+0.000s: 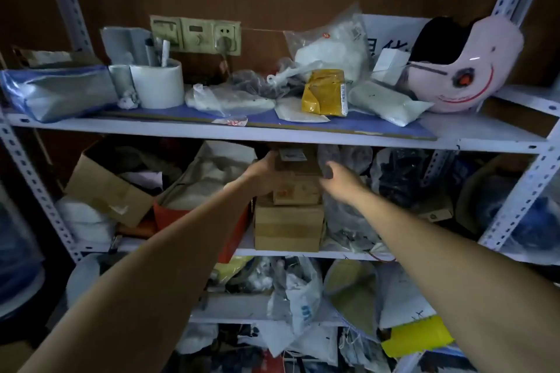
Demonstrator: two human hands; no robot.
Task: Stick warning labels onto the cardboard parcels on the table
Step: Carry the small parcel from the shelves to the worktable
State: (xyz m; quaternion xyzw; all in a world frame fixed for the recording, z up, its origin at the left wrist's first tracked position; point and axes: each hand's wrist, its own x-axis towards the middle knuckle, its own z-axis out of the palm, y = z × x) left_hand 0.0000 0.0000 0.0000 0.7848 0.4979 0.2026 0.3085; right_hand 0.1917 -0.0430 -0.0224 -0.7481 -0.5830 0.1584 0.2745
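Both my arms reach into the middle shelf (303, 252) of a metal rack. Three cardboard parcels are stacked there. The top parcel (298, 160) is small and bears a white label. The middle parcel (298, 189) shows a small red mark. The bottom parcel (288, 225) is the largest and has tape across its front. My left hand (262, 174) presses against the left side of the upper two parcels. My right hand (338, 180) holds their right side, fingers curled at the edge. No warning labels are visible.
An open cardboard box (106, 188) and a red box (181, 215) with white bags sit to the left, dark plastic bags (394, 179) to the right. The upper shelf (272, 133) holds a tape roll (157, 86), a yellow packet (325, 92) and a pink helmet (463, 66).
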